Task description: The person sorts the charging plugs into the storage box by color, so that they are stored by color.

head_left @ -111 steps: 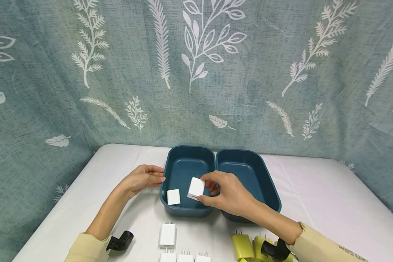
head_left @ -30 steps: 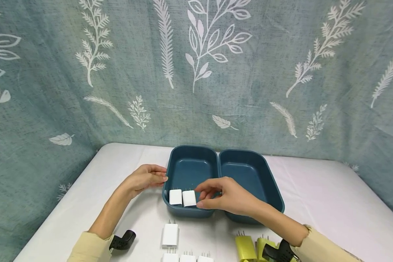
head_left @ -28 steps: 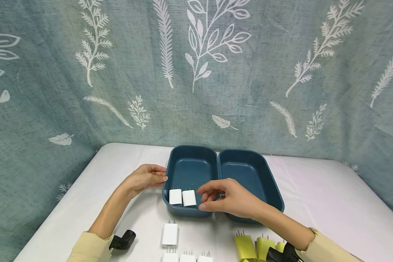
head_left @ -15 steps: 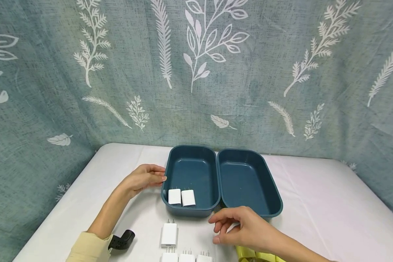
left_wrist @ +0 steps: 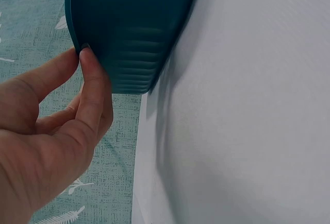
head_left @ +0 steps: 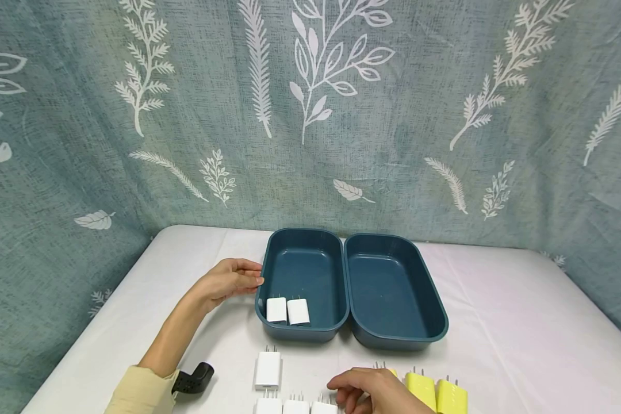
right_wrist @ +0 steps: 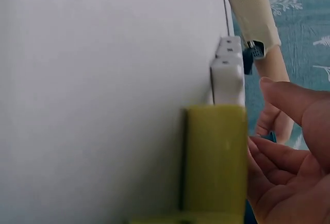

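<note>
My left hand (head_left: pixel 227 284) pinches the left rim of the left dark blue bin (head_left: pixel 310 267); the left wrist view shows thumb and fingers on that bin's edge (left_wrist: pixel 75 33). Two white charger plugs (head_left: pixel 276 310) stand side by side at the near end inside it. At the front of the table, my right hand (head_left: pixel 376 394) holds nothing, its fingers loosely bent. It is between several white charger plugs (head_left: pixel 267 371) and several yellow charger plugs (head_left: pixel 421 388). In the right wrist view a yellow charger plug (right_wrist: pixel 216 157) appears close beside the hand.
A second dark blue bin (head_left: pixel 393 287) stands against the right side of the first. White cloth (head_left: pixel 502 310) covers the table, and a patterned green-blue curtain (head_left: pixel 290 184) rises behind it. A black wrist mount (head_left: pixel 194 379) sits by the left sleeve.
My right hand has placed a white charger plug beside the other in the left bin and let go. It has since drawn back toward the table's front. The left hand stays at the rim.
</note>
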Tool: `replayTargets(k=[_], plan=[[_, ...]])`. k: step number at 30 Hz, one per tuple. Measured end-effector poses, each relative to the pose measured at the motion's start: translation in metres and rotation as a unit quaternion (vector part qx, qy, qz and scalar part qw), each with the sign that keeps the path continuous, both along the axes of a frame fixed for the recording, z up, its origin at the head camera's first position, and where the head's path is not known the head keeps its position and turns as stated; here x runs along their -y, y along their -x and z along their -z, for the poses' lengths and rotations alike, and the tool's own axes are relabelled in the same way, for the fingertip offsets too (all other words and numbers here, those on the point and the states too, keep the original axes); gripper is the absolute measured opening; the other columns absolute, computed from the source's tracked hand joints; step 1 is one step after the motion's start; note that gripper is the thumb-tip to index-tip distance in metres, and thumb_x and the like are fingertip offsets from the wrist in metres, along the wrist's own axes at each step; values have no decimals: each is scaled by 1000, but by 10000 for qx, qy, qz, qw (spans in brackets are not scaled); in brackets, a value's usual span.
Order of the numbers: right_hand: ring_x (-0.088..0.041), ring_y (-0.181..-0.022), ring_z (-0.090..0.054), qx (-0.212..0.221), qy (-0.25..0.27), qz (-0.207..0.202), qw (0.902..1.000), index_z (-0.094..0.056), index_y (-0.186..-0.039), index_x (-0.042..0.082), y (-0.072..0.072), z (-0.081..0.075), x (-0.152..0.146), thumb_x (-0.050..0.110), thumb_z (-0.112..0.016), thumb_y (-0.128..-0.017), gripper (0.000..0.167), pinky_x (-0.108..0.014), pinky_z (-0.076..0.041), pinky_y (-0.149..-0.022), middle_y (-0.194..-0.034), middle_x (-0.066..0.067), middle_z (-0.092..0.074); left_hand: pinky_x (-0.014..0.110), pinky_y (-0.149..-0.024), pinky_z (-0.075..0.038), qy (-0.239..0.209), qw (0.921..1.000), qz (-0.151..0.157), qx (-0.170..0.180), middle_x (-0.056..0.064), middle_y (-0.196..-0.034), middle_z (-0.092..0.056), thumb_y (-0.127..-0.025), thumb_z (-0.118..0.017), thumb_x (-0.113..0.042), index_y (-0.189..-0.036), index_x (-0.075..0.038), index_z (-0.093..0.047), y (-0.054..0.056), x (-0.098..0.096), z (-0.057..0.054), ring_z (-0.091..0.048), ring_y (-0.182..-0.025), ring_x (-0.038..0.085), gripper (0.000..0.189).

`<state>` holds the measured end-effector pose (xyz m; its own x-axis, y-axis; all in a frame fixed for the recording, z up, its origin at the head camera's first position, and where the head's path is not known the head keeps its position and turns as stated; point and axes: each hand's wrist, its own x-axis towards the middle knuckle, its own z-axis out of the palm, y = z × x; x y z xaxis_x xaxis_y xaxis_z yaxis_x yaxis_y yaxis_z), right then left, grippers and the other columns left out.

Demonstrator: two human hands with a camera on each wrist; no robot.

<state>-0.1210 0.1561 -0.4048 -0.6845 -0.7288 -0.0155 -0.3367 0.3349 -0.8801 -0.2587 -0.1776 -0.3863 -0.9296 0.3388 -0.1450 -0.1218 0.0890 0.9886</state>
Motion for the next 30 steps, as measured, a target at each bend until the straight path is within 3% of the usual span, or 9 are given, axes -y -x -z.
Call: replayTargets(k=[6,15,21,30], plan=[[5,-81,-55,-1224,-413,-297,9912,-65,-116,1,-4,15,3,13,-73,-91,29,-17,-54,-68,-94,13,-60,32,-85,-56,-20,10000,12,23,21,-111,-66,-93,-61,4,-130,19,-46,0,-1,0,-66,-91,16,42],[6,-82,-53,-2237,-247,-334,9738,-66,-113,8,-11,25,6,16,-69,-94,21,-14,-50,-67,-94,8,-61,31,-84,-56,-20,10000,-11,23,23,-113,-65,-93,-61,4,-130,19,-47,-1,0,-1,-67,-92,16,42],[6,-82,-52,-2299,-294,-354,9721,-67,-112,8,-11,25,7,17,-67,-96,18,-13,-49,-67,-93,4,-62,30,-85,-56,-64,10000,36,1,20,-110,-65,-94,-61,4,-130,20,-45,-1,0,-1,-66,-91,15,43],[4,-83,-55,-2044,-7,-261,9785,-67,-113,8,-12,24,6,11,-69,-93,20,-15,-52,-66,-96,8,-60,30,-84,-56,-70,10000,4,26,21,-109,-66,-93,-61,4,-129,20,-46,-1,0,-1,-66,-90,16,42]])
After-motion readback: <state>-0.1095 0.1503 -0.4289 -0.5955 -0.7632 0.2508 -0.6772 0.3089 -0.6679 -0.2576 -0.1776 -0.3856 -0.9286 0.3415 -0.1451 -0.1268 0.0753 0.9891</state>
